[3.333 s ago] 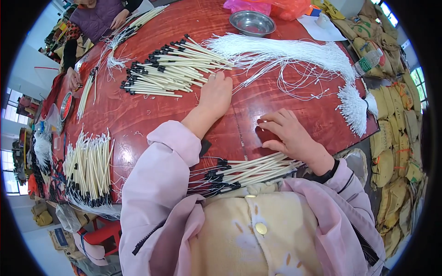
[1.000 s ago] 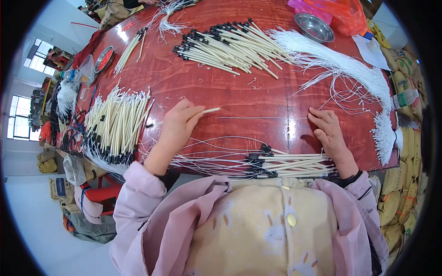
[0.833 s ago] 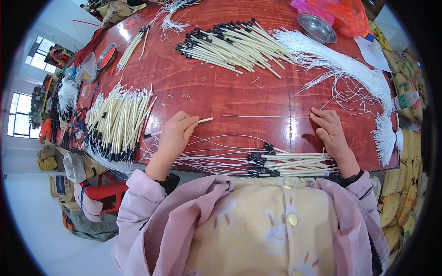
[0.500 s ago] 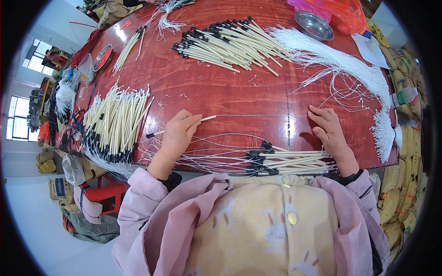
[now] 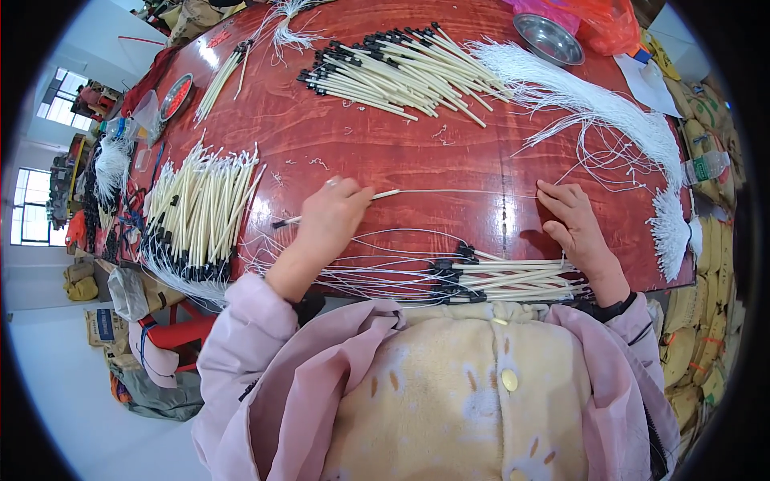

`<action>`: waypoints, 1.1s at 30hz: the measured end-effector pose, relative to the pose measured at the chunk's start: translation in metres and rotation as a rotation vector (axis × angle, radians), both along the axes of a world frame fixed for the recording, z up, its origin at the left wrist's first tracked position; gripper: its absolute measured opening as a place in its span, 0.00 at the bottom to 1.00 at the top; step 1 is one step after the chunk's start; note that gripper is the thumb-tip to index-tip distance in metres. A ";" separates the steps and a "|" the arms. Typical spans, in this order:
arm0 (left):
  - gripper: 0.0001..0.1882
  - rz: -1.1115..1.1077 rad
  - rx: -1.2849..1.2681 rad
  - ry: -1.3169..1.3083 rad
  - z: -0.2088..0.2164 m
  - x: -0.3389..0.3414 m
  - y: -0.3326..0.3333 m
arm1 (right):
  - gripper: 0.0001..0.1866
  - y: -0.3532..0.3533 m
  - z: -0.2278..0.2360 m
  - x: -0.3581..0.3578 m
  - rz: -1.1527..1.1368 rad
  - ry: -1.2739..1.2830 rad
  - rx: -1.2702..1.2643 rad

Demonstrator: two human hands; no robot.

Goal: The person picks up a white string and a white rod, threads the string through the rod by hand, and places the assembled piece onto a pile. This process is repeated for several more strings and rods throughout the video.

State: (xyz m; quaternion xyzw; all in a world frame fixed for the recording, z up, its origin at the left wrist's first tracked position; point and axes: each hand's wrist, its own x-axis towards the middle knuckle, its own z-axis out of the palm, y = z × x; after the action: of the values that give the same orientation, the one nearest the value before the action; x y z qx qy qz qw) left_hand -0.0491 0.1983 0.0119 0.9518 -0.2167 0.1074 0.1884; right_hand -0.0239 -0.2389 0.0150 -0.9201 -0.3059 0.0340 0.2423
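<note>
My left hand (image 5: 330, 216) is closed around a slim cream tube (image 5: 387, 194). The tube's black-capped end sticks out to the left of the hand, and its pale end points right. From that pale end a thin white string (image 5: 469, 191) runs nearly straight across the red table to my right hand (image 5: 571, 216), whose thumb and forefinger meet near the string's end. Just in front of me lies a loose bundle of similar cream tubes (image 5: 513, 282) with black ends. Their white strings (image 5: 369, 276) trail left beneath my left forearm.
An upright-looking stack of cream tubes (image 5: 202, 212) lies at the left. A larger heap (image 5: 401, 72) sits at the back, beside a long hank of white strings (image 5: 593, 108). A metal bowl (image 5: 549, 40) stands far right; a dish of red bits (image 5: 176, 98) stands far left.
My left hand has moved right and slightly away from me with the tube, and the string between the hands is shorter. My right hand has stayed almost in place.
</note>
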 end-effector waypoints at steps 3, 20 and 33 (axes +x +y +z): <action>0.09 -0.172 0.198 -0.030 -0.010 0.027 -0.041 | 0.36 0.020 0.001 0.001 0.076 -0.092 -0.095; 0.15 0.331 0.403 0.096 0.026 0.002 -0.041 | 0.23 0.074 -0.015 0.037 0.172 -0.384 -0.001; 0.05 0.176 -0.238 0.379 0.023 -0.012 -0.023 | 0.07 0.065 -0.017 0.031 0.071 -0.412 0.153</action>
State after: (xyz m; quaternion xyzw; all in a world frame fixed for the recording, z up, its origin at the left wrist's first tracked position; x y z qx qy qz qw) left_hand -0.0615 0.1753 0.0350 0.9413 -0.0794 -0.0323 0.3265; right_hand 0.0069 -0.1740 -0.0020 -0.8752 -0.3826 -0.1696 0.2425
